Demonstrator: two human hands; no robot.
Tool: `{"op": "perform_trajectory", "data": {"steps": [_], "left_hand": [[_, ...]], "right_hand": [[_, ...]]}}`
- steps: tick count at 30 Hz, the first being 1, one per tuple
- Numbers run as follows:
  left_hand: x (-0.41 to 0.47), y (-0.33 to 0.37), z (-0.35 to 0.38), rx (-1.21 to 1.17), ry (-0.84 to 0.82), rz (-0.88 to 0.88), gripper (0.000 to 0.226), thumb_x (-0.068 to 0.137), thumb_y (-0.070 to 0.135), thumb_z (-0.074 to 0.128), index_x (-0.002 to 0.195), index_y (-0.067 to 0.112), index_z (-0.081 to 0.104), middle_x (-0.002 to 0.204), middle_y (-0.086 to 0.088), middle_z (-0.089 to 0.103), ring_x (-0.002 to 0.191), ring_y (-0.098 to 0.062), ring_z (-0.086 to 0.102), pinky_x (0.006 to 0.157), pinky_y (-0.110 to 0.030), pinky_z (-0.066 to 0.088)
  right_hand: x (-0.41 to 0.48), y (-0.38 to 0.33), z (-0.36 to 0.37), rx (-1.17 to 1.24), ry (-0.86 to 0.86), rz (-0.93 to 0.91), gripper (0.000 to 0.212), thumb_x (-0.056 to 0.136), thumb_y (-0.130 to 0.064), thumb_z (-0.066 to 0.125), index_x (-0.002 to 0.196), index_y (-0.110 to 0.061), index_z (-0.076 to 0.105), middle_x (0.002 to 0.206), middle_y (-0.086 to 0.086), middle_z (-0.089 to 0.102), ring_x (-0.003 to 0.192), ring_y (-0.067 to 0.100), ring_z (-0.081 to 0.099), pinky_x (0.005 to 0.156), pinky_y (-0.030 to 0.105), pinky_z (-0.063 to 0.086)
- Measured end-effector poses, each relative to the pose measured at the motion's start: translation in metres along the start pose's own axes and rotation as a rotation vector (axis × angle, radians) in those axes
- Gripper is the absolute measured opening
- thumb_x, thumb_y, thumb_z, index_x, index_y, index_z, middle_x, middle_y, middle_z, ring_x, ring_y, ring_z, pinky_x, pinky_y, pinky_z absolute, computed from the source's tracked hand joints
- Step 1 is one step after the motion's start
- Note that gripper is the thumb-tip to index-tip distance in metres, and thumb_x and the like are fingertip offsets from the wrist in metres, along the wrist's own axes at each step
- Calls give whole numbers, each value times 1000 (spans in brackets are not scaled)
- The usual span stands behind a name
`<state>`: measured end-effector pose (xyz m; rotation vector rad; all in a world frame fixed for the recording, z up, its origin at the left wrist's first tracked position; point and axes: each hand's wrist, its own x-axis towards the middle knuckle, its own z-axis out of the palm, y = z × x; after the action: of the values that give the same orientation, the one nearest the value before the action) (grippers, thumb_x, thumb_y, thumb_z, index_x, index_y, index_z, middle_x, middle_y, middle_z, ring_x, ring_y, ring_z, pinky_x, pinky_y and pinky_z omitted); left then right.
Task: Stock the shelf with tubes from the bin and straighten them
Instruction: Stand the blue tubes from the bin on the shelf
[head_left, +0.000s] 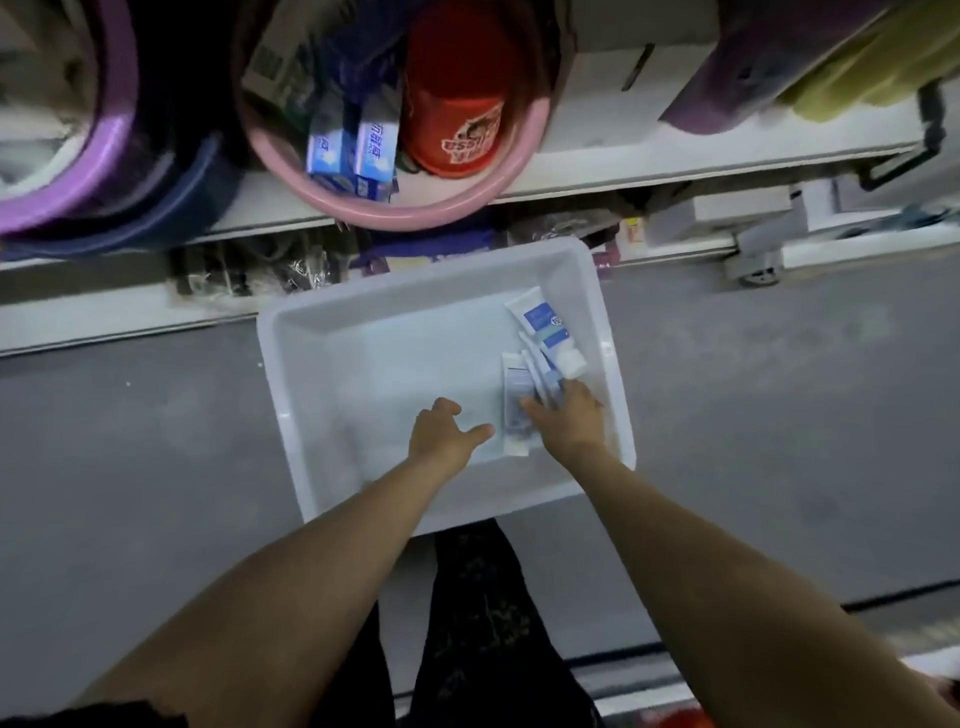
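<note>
Tubes hug bin's right wall under right hand

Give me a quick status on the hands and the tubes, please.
Right hand on tubes in white bin, grip unclear. Left hand open, empty. One tube lies apart. Nothing blocking.

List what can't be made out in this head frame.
- Right hand grip: its fingers cover the tubes in the bin, so whether it has closed on one is unclear.
- Tube count: they overlap and the hand hides their lower ends.
- Tube labels: too small and blurred.
- Basin contents: boxes motion-blurred, upper part cut by the top edge.
- Lower shelf items: dark, in shadow.
- Left hand: open, empty.
</note>
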<state>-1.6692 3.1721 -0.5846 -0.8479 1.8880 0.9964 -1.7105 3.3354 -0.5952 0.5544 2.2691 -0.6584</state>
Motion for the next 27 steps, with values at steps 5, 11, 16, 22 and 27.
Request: {"op": "perform_trajectory", "data": {"steps": [5,11,16,22,27], "left_hand": [[24,5,18,-124,-4,-92,65,83,49,70,133,11,51,134,-9,56,120,-26,54,100,-33,44],[42,-3,27,-259,-1,-192,67,81,56,67,130,11,56,129,-9,59,114,-29,57,93,-36,49],[50,-12,36,-432,-19,-245,54,86,52,66,121,11,60,116,-6,65,105,-24,62,91,-38,51],[56,-19,44,-711,-73,-336,50,93,44,60,124,5,59,118,-9,67,105,-23,64,81,-33,49],[54,-18,49,-759,-135,-364,51,91,49,61,120,7,61,117,-8,65,107,-24,62,83,-33,49]], "right_hand": [[14,8,12,-43,63,22,68,79,-49,75,128,-8,51,126,11,56,119,30,51,107,39,36],[30,13,32,164,-102,102,51,74,-38,82,112,-10,63,102,7,65,86,20,59,74,27,44],[39,10,42,200,-123,127,65,63,-53,85,111,-15,62,105,3,65,87,16,63,73,26,48],[47,10,41,228,-183,106,55,65,-55,82,104,-19,68,88,-7,71,77,8,66,56,20,47],[45,18,38,380,-271,116,27,68,-41,86,82,-23,71,82,-3,74,80,18,72,78,45,61]]}}
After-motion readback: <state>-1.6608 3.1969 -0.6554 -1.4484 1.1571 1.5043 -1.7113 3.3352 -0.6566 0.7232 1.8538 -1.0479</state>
